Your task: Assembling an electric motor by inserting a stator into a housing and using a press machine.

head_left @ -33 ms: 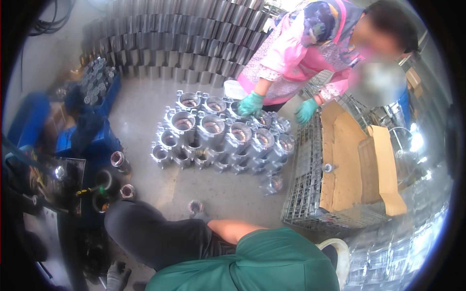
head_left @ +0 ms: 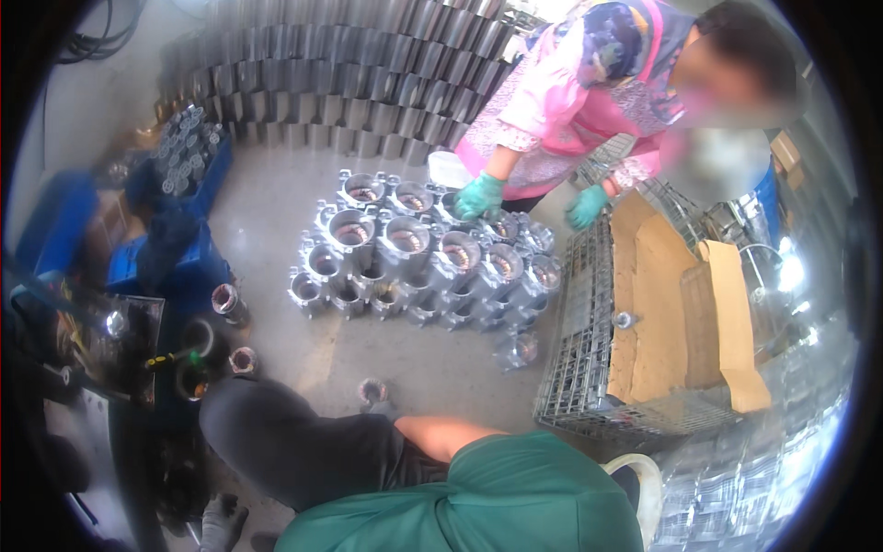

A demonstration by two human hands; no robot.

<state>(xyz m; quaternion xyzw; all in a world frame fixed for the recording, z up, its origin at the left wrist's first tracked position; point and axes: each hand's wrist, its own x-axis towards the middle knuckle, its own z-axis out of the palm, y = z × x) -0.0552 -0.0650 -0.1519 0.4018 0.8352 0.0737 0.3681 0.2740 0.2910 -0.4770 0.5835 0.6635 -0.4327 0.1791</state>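
Note:
My right hand, in a grey glove, reaches past my dark trouser leg to a small ring-shaped motor stator with copper windings. Its fingers close on the near side of this stator, low over the floor, partly hidden by my knee. At the lower left edge, my left hand, also grey-gloved, is curled beside a thin metal rod. What it grips is too dark to make out. Two more wound stators, one upper and one lower, stand left of my knee.
Stacked metal motor housings fill the middle floor. Behind them a co-worker in pink rests a green-gloved hand on the stack. A wire cage with cardboard stands right. Blue crates and a dark machine stand left; metal tubes line the back.
The whole view has shifted very slightly. Both my hands stay in place, and the co-worker's hands remain near the housings and the cage.

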